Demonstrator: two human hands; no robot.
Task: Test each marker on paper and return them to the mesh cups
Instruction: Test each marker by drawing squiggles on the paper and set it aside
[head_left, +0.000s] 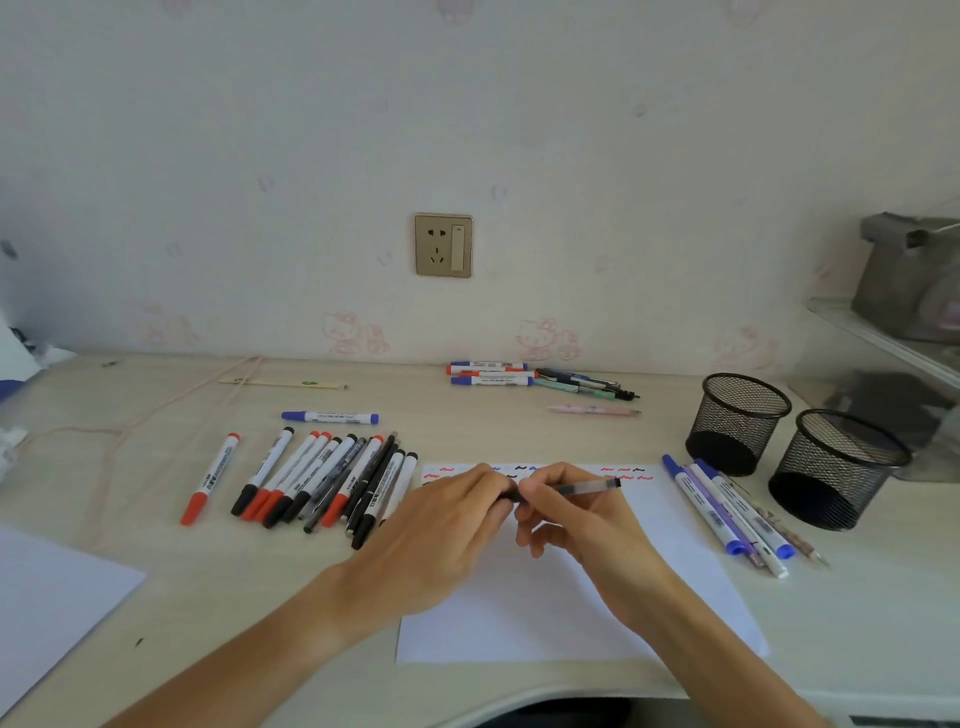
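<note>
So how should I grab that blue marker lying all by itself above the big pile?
Pinch the blue marker around the middle of its white barrel, coming straight down from above. It lies flat on the desk, pointing left to right, with bare space on both long sides, so thumb and finger fit either side. The left hand is nearer, though both hands hold a pen now.

A gold wall socket (443, 245) sits above the desk (156, 597); a pink cord (171, 402) trails far left.

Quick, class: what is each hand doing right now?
Left hand: grips one end of the pen, over the paper.
Right hand: pinches the same pen.
</note>
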